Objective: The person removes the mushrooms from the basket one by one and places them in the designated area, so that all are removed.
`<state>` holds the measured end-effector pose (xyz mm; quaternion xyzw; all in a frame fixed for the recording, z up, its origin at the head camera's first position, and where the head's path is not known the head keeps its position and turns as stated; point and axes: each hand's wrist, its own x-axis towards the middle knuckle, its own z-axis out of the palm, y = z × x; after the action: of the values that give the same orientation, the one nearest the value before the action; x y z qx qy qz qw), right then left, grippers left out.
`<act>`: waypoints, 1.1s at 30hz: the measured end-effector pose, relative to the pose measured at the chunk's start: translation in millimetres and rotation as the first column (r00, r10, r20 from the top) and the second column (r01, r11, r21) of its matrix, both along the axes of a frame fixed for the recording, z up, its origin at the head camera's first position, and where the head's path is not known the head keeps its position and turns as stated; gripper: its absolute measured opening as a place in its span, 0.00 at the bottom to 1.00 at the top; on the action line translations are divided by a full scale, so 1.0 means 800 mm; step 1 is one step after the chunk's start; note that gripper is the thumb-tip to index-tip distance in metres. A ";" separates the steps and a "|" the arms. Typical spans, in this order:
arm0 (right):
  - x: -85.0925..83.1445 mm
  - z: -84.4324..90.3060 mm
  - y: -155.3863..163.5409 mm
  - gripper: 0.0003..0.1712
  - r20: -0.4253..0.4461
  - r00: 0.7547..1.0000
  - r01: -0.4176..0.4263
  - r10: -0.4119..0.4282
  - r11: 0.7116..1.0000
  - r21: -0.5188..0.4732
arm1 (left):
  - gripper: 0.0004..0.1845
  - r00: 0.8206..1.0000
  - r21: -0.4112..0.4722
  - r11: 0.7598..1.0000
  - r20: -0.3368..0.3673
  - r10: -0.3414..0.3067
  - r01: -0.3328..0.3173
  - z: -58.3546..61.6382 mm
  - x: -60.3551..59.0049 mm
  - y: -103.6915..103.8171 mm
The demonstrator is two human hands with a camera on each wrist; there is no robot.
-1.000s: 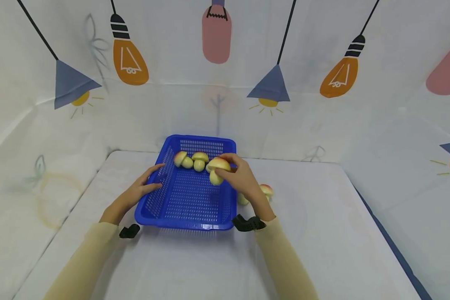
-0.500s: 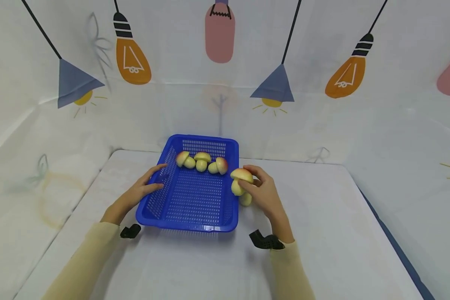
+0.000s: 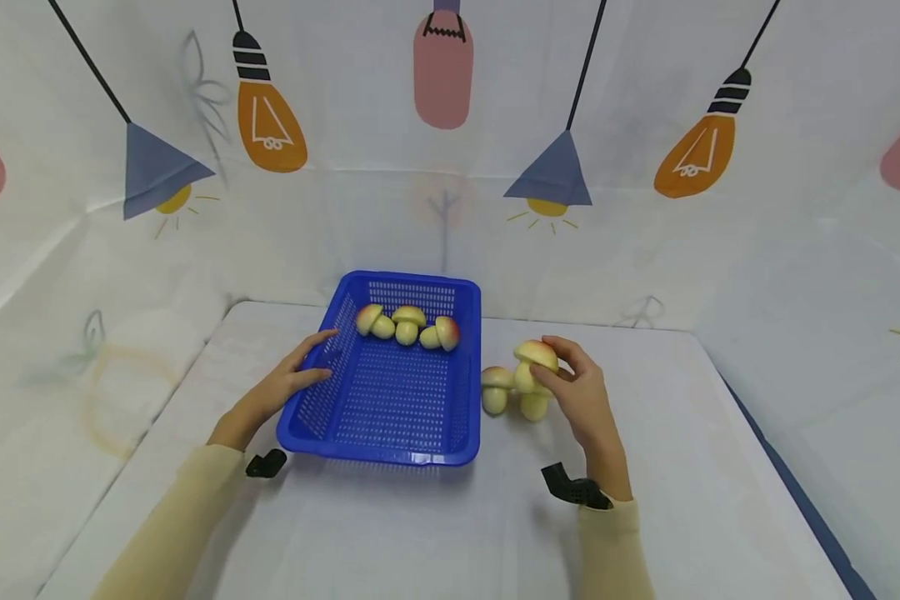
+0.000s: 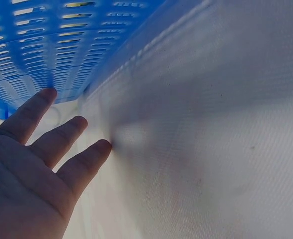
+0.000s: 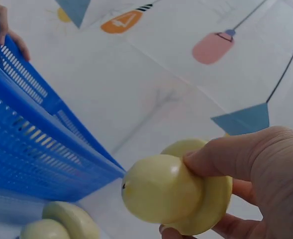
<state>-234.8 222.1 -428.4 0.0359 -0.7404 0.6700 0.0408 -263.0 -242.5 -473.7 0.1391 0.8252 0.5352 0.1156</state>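
My right hand (image 3: 579,390) pinches a toy mushroom (image 3: 532,367) with a yellow stem and reddish cap, held to the right of the blue plastic basket (image 3: 378,457). In the right wrist view the thumb presses the mushroom's (image 5: 156,189) side, with fingers curled behind its cap. Just below and left of it, two similar mushrooms stand on the table, one a yellow mushroom (image 3: 495,400) beside the basket wall. Inside the basket, three more lie in a row near the far end, including a middle mushroom (image 3: 407,325). My left hand (image 3: 277,390) rests with extended fingers against the basket's left side.
A white cloth covers the table (image 3: 390,542). Behind it hangs a white backdrop (image 3: 360,217) printed with lamps and bulbs, close to the basket's far rim. Black wrist cameras sit below both hands.
My right hand has carried the mushroom from above the basket out past its right rim, over the mushrooms on the table. The left hand has stayed at the basket's left side.
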 end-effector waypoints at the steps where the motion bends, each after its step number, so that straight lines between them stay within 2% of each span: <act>1: 0.001 -0.001 0.003 0.30 0.005 1.000 0.004 -0.004 1.000 0.000 | 0.39 1.000 0.001 1.000 0.002 0.000 0.000 -0.001 0.000 0.001; 6: 0.001 -0.005 0.025 0.32 0.004 1.000 0.023 -0.023 1.000 0.006 | 0.39 1.000 0.001 1.000 -0.008 -0.019 0.019 -0.002 -0.001 0.007; 15: 0.000 -0.013 0.081 0.32 0.006 1.000 0.029 -0.030 0.986 0.162 | 0.39 1.000 -0.020 1.000 -0.019 0.003 -0.003 -0.001 -0.003 0.010; 22: -0.001 -0.017 0.099 0.33 0.021 0.999 0.046 -0.050 0.986 0.159 | 0.39 1.000 -0.026 1.000 -0.020 0.010 -0.011 0.000 -0.002 0.007; 33: 0.003 -0.044 0.125 0.36 0.142 0.987 0.055 -0.078 0.986 0.155 | 0.39 1.000 -0.018 1.000 -0.027 0.005 -0.005 0.001 0.000 0.000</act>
<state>-232.3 321.7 -463.8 -0.0357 -0.7907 0.6111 0.0055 -262.9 -242.1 -473.1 0.1433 0.8317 0.5262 0.1044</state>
